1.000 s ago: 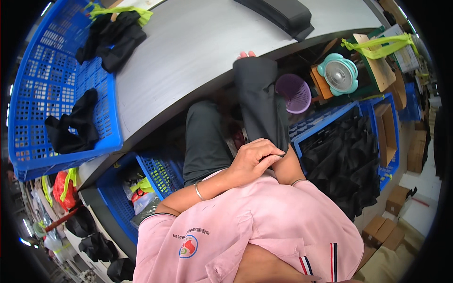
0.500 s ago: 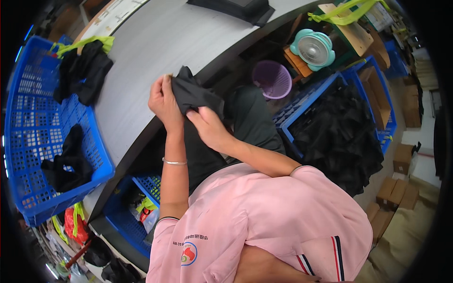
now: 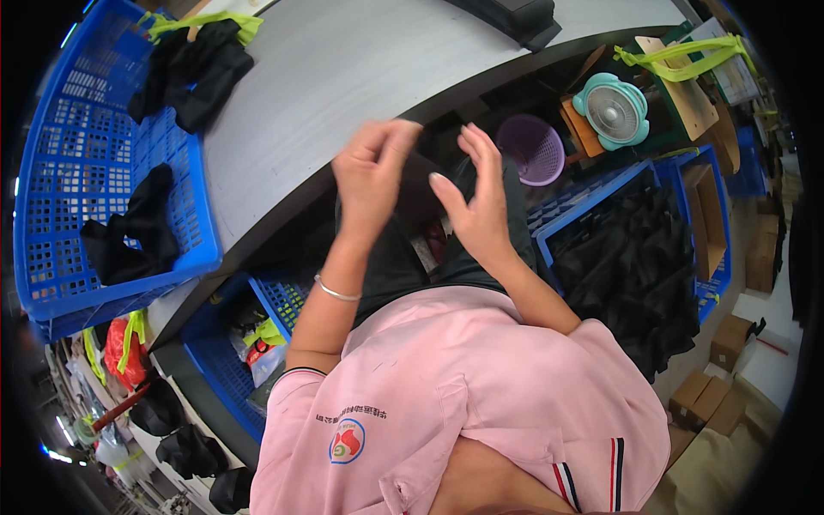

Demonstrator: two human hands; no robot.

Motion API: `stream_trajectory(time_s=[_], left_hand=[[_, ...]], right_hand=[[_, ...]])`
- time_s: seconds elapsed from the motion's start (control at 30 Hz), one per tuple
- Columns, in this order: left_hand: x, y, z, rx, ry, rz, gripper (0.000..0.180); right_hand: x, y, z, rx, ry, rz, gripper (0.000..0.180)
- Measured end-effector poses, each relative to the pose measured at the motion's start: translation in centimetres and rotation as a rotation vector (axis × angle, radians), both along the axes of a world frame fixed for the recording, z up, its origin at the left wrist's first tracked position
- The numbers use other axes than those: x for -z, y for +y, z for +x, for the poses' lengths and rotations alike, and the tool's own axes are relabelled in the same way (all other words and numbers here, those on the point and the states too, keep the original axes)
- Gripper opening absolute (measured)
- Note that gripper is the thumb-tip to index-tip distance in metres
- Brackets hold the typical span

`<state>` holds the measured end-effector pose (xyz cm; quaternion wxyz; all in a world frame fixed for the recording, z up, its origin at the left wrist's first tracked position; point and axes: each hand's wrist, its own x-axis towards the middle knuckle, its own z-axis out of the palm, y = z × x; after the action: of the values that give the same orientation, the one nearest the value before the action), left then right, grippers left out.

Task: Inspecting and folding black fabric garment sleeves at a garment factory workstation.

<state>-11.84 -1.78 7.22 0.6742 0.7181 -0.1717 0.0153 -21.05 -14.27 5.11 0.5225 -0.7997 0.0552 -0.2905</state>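
My left hand [image 3: 369,176] is raised over my lap beside the table edge, its fingers curled and pressed together; what they hold, if anything, is hidden. To its right, my right hand [image 3: 482,202] is up with thumb and fingers apart and nothing in it. Between the two hands there is a gap, with my dark trousers [image 3: 390,266] below. No black cloth shows in either hand; against the dark lap I cannot tell where the earlier piece lies. The grey table [image 3: 300,103] is nearest to my left hand.
At left stands a blue basket [image 3: 202,223] holding a black cloth piece [image 3: 142,227], with more black cloth [image 3: 202,73] over its far end. A dark folded item [image 3: 515,21] lies on the table. Rightward are a purple bin [image 3: 536,154], a teal fan [image 3: 614,112] and a crate heaped with black cloth [image 3: 622,257].
The black cloth that both hands held is out of them. My hands have moved right and apart, and the right one has opened. The whole view has shifted.
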Motion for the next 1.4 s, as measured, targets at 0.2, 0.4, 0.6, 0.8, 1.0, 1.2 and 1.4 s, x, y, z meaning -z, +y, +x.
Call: stream_trajectory(time_s=[0.2,0.4,0.6,0.8,1.0,1.2,1.4], left_hand=[[-0.8,1.2,-1.3,-0.051,-0.029,-0.022,0.009],[2.2,4.0,0.0,0.178,0.746,-0.64,0.032],[2.2,2.0,-5.7,0.498,1.106,-0.723,0.027],[2.4,2.4,-5.7,0.465,0.795,-0.349,0.025],[2.7,3.9,-4.5,0.438,0.261,0.149,0.022],[4.5,7.1,-4.2,0.221,-0.037,0.22,0.027],[2.8,7.4,-5.0,0.13,-0.437,0.54,0.042]], right_hand=[[0.0,-2.1,2.6,-0.053,0.174,0.166,0.02],[-2.0,-1.9,2.5,-0.355,0.33,1.092,0.021],[2.6,-0.5,6.4,-0.439,0.363,0.672,0.02],[8.6,4.8,4.1,-0.601,0.608,0.936,0.014],[13.6,8.6,0.0,-0.258,0.601,0.74,0.011],[7.0,0.9,-0.7,-0.228,0.504,0.609,0.025],[0.8,-1.3,2.1,-0.085,0.112,0.187,0.02]])
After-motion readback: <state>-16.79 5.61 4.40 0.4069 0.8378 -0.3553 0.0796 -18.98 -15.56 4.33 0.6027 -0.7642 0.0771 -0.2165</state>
